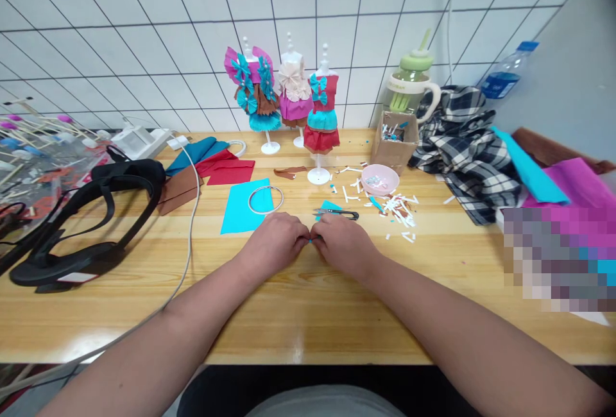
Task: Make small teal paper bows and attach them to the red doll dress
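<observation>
My left hand (279,240) and my right hand (345,245) meet fingertip to fingertip just above the table, both closed in a pinch. Between them shows a speck of a small blue piece (310,240), mostly hidden by the fingers; whether it is cloth or paper I cannot tell. Right behind my right hand lie black thread snips (342,213), over a blue scrap (329,208). A blue square sheet (235,206) lies beyond my left hand, with a silvery ring (266,211) resting partly on it.
Three mini dress forms (321,115) in ruffled outfits stand at the back. A pink bowl (380,187), white scraps (403,210), a cardboard box (394,147) and plaid cloth (466,141) are rightward. Leftward lie folded fabrics (231,171), a white cable (191,231) and a black headset (120,237).
</observation>
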The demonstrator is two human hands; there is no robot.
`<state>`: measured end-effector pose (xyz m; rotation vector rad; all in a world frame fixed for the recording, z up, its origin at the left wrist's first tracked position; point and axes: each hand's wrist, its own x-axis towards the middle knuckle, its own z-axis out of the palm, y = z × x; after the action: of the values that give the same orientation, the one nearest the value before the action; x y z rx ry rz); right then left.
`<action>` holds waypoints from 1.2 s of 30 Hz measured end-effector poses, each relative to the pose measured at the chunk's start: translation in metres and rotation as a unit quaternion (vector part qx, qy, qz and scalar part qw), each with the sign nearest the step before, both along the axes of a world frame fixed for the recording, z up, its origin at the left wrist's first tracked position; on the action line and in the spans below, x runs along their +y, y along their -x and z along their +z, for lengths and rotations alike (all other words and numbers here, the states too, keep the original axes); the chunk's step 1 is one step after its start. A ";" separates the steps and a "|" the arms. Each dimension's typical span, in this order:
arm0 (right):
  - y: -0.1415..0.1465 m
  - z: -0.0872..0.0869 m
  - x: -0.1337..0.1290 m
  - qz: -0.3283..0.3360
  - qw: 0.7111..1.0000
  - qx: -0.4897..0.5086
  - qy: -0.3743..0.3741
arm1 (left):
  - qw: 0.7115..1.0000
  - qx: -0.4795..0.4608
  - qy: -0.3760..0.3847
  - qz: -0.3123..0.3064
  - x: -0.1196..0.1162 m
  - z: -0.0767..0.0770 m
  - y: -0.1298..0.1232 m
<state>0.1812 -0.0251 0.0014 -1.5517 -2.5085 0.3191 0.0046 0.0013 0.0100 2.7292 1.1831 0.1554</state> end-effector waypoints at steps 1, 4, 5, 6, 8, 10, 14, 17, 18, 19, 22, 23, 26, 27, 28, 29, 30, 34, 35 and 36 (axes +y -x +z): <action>0.000 0.000 0.000 -0.002 1.000 0.000 0.006 | 1.000 -0.001 -0.002 0.003 0.000 0.000 0.000; 0.000 0.000 0.000 -0.017 1.000 0.005 0.017 | 1.000 -0.002 -0.001 0.016 0.000 -0.001 0.001; 0.000 0.000 0.000 -0.019 1.000 0.006 0.018 | 1.000 -0.002 0.000 0.020 0.000 -0.001 0.001; 0.000 0.000 0.001 -0.020 1.000 0.006 0.018 | 1.000 -0.001 0.002 0.023 0.000 -0.001 0.000; 0.000 -0.001 0.001 -0.016 1.000 0.007 0.019 | 1.000 0.003 0.003 0.018 0.000 -0.002 0.000; 0.000 -0.002 0.001 -0.011 1.000 0.011 0.020 | 1.000 0.006 0.000 0.006 0.000 -0.003 0.000; 0.000 -0.002 0.002 -0.011 1.000 0.021 0.008 | 1.000 0.013 -0.017 0.004 -0.001 -0.003 0.000; -0.001 -0.003 0.002 -0.007 1.000 0.030 0.003 | 0.999 0.023 -0.030 0.002 -0.001 -0.002 -0.001; -0.001 -0.003 0.002 -0.007 0.999 0.032 0.003 | 0.999 0.026 -0.033 -0.001 -0.001 -0.002 -0.001; -0.002 -0.003 0.002 -0.008 0.999 0.035 0.002 | 0.999 0.027 -0.035 -0.003 -0.001 -0.002 -0.002; -0.002 -0.003 0.002 -0.017 0.999 0.037 -0.005 | 0.999 0.017 -0.035 -0.005 -0.001 -0.002 -0.002; -0.002 -0.003 0.002 -0.020 0.999 0.037 -0.007 | 0.999 0.010 -0.033 -0.002 -0.001 -0.002 -0.003; -0.002 -0.003 0.002 -0.033 0.999 0.041 -0.009 | 1.000 0.000 -0.026 0.009 -0.002 -0.001 -0.003; -0.002 -0.003 0.003 -0.040 0.998 0.044 -0.011 | 1.000 0.003 -0.023 0.015 -0.002 0.000 -0.003; -0.002 -0.002 0.003 -0.047 0.998 0.048 -0.012 | 1.000 0.009 -0.021 0.021 -0.002 0.000 -0.003; -0.002 -0.002 0.003 -0.052 0.997 0.052 -0.012 | 0.999 0.013 -0.020 0.027 -0.002 0.001 -0.003; -0.003 -0.001 0.004 -0.056 0.997 0.056 -0.012 | 0.999 0.015 -0.019 0.031 -0.002 0.002 -0.003; -0.005 0.003 0.004 -0.059 0.997 0.057 -0.007 | 0.999 0.001 -0.006 0.036 -0.001 0.005 -0.001; -0.005 0.004 0.004 -0.060 0.997 0.055 -0.009 | 0.999 -0.004 0.000 0.034 -0.001 0.005 -0.001; -0.006 0.004 0.004 -0.060 0.997 0.052 -0.012 | 1.000 -0.009 0.005 0.029 0.000 0.006 0.000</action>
<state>0.1869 -0.0213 0.0056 -1.6239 -2.3204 0.3423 0.0047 0.0010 0.0156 2.6799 1.2539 0.1806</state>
